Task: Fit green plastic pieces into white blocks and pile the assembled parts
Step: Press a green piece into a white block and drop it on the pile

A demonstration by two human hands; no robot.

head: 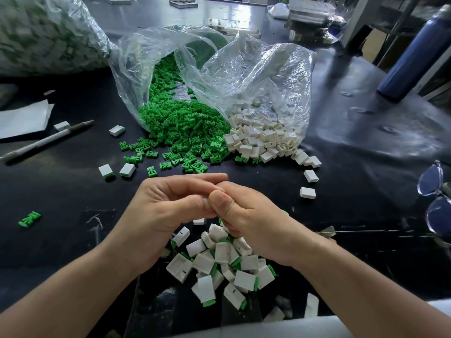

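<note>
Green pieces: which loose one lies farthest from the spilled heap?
The lone green piece at the far left, alone on the black table. All other loose ones lie scattered just before the clear bag mouth.

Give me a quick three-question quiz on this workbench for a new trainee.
1. True or false: the green pieces lie left of the loose white blocks.
2. Where is the pile of assembled parts? A at the far edge; B beneath the left hand and right hand, nearest the person; C on the floor.
3. Which writing tool lies at the left?
Key: 1 true; 2 B; 3 a pen.
</note>
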